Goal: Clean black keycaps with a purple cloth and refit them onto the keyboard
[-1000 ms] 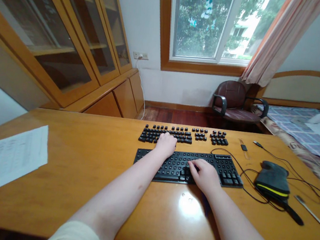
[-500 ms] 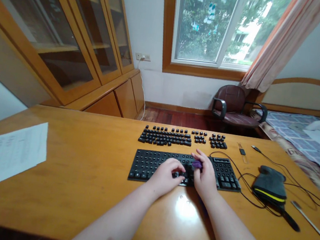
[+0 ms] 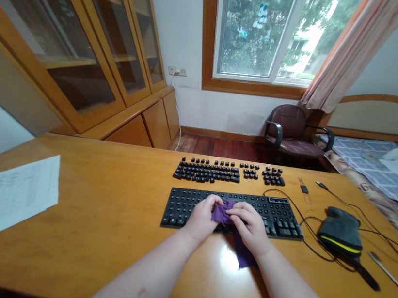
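Note:
A black keyboard base (image 3: 184,205) with its keycaps off lies on the wooden desk (image 3: 101,224). The removed black keycaps (image 3: 206,172) are laid out in rows just behind it. Both hands meet over the middle of the base. My left hand (image 3: 203,215) and my right hand (image 3: 251,226) are both closed on a purple cloth (image 3: 222,213). A tail of the cloth hangs down onto the desk under my right wrist.
A printed paper sheet (image 3: 1,199) lies at the desk's left edge. At the right sit a black and yellow pouch (image 3: 342,231), thin black cables (image 3: 307,219) and a pen-like tool (image 3: 389,276). A chair (image 3: 289,131) and a bed stand beyond the desk.
My left hand came back from the row of loose keycaps to the keyboard base. Both hands then took hold of the purple cloth, which now shows spread between them.

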Motion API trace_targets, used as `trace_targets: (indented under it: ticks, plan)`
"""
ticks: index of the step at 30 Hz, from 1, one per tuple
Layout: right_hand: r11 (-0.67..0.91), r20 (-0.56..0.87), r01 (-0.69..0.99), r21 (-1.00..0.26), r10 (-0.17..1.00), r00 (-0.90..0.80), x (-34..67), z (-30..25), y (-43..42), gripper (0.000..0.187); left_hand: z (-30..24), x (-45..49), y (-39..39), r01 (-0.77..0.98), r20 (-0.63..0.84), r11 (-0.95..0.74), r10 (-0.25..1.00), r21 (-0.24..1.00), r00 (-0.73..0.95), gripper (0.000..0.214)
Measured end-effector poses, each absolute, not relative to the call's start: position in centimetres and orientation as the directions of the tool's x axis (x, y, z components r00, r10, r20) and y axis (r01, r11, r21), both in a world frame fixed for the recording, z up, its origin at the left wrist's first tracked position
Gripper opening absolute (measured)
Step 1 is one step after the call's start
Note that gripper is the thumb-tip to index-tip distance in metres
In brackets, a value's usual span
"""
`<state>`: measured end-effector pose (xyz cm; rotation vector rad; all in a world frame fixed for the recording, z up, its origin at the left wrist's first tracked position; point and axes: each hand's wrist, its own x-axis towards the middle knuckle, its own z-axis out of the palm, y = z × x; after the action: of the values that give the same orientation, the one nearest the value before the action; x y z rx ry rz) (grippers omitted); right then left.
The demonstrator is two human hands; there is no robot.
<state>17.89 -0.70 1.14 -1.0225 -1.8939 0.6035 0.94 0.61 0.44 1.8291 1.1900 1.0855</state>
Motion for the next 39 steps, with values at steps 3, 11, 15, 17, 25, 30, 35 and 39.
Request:
trace_targets:
  ticks: [3, 11, 15, 17, 25, 30, 35, 39]
  plan:
    - [0.422, 0.398, 0.389, -0.819, 0.906, -0.147, 17.4, 0.6, -0.4, 0.012, 0.3, 0.9, 0.6, 0.409, 0.299, -0.376, 0.923, 0.832, 0.241, 0.016]
    - [0.131, 0.129, 0.12, -0.984, 0.991, -0.022, 17.1, 0.5, 0.2, 0.021, 0.1, 1.3, 0.8, 0.399, 0.382, -0.451, 0.892, 0.798, 0.243, 0.011]
    - [0.166, 0.164, 0.097, -0.981, 0.986, -0.036, 17.6, 0.7, 0.7, 0.016, -0.1, 1.2, 1.1, 0.382, 0.34, -0.396, 0.917, 0.835, 0.208, 0.012]
    - [0.153, 0.15, 0.094, -0.984, 0.988, -0.033, 17.8, 0.7, 0.9, 0.017, -0.2, 1.3, 1.2, 0.366, 0.32, -0.368, 0.929, 0.854, 0.188, 0.014]
    - [0.143, 0.143, -0.011, -0.99, 0.988, -0.054, 17.7, -0.1, 0.9, 0.028, 0.1, 1.4, 1.2, 0.425, 0.379, -0.42, 0.908, 0.802, 0.18, 0.013]
    - [0.28, 0.266, 0.144, -0.949, 0.958, -0.108, 18.0, -0.3, 0.8, 0.017, -0.1, 1.4, 1.2, 0.37, 0.347, -0.39, 0.92, 0.843, 0.18, 0.01]
    - [0.195, 0.194, 0.122, -0.973, 0.981, -0.017, 18.0, -0.4, 0.9, 0.014, -0.4, 1.6, 1.1, 0.332, 0.34, -0.378, 0.925, 0.864, 0.168, 0.01]
    - [0.17, 0.168, 0.168, -0.971, 0.985, -0.025, 18.1, -0.1, 0.9, 0.016, -0.3, 1.6, 1.0, 0.352, 0.326, -0.369, 0.929, 0.86, 0.175, 0.01]
